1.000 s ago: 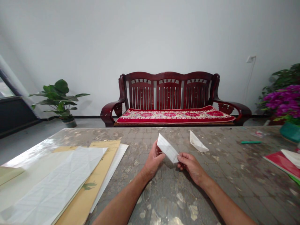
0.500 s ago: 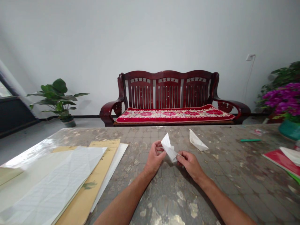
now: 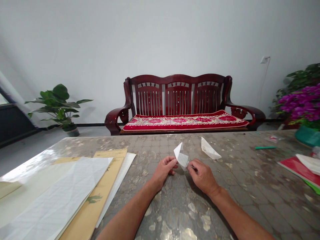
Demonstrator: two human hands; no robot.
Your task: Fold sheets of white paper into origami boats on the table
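A small folded white paper [image 3: 181,156] stands up between my two hands over the middle of the patterned table [image 3: 175,206]. My left hand [image 3: 163,169] pinches its lower left edge with curled fingers. My right hand [image 3: 202,175] pinches its lower right corner, fingers closed. A second folded white paper shape [image 3: 209,150] lies on the table just beyond my right hand, untouched.
A stack of large white sheets [image 3: 52,196] and tan pads [image 3: 100,193] lies at the left. A green pen [image 3: 265,147], red booklets [image 3: 300,170] and a potted purple flower [image 3: 303,110] are at the right. A red wooden bench [image 3: 180,106] stands beyond the table.
The paper between my hands has been folded from a longer flat strip into a shorter, upright pointed shape. My hands have drawn closer together and lower toward the table.
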